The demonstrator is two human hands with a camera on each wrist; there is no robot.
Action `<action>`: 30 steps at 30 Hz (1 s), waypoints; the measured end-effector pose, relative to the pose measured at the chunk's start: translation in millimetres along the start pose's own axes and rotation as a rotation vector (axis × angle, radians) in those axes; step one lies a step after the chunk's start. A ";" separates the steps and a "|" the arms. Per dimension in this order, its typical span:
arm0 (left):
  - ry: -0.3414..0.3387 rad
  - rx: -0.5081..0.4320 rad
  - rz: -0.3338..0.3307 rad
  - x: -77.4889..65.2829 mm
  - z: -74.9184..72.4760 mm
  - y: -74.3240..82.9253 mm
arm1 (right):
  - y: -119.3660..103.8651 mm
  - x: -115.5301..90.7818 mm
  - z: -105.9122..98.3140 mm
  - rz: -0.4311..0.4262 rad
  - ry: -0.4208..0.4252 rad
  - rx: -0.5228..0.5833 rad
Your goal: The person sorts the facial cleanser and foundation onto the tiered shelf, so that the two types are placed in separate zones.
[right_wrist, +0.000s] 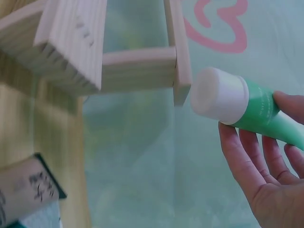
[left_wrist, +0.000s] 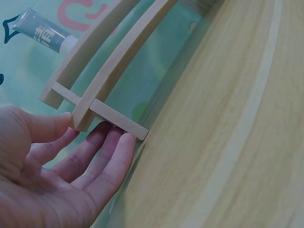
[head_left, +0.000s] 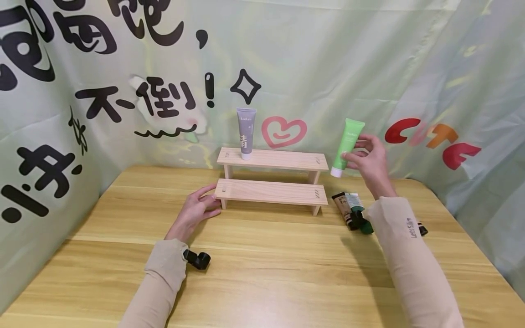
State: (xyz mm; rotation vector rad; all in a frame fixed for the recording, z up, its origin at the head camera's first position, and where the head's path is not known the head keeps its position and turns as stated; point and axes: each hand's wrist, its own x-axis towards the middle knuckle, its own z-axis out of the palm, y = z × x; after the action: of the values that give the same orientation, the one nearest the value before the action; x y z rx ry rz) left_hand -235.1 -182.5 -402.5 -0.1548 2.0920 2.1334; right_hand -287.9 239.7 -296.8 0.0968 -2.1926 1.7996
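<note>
Green tube (head_left: 351,135) clear of shelf edge (head_left: 326,163)

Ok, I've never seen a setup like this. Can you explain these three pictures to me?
There's no robot: a person works bare-handed. The wide picture comes from a camera worn on the head; the other two come from small cameras on the wrists, each watching its own hand. The left hand holds the left end of a two-tier wooden stand on the table. The right hand pinches a green tube in the air beside the stand. A purple tube stands cap-down on the upper tier. More tubes lie right of the stand.
</note>
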 end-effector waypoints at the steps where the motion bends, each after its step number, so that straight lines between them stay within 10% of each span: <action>1: -0.001 0.000 0.002 0.0 0.2 -0.1 | -1.7 0.1 2.9 -0.006 0.003 0.017; 30: 0.000 -0.004 -0.010 -0.8 0.8 -0.2 | -14.6 9.3 116.0 -0.250 0.043 0.060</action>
State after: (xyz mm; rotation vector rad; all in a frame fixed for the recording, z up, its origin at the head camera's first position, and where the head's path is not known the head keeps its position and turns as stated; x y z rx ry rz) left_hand -234.3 -181.8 -402.6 -0.1663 2.0827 2.1320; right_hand -315.1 125.7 -299.9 0.3270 -1.9973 1.7114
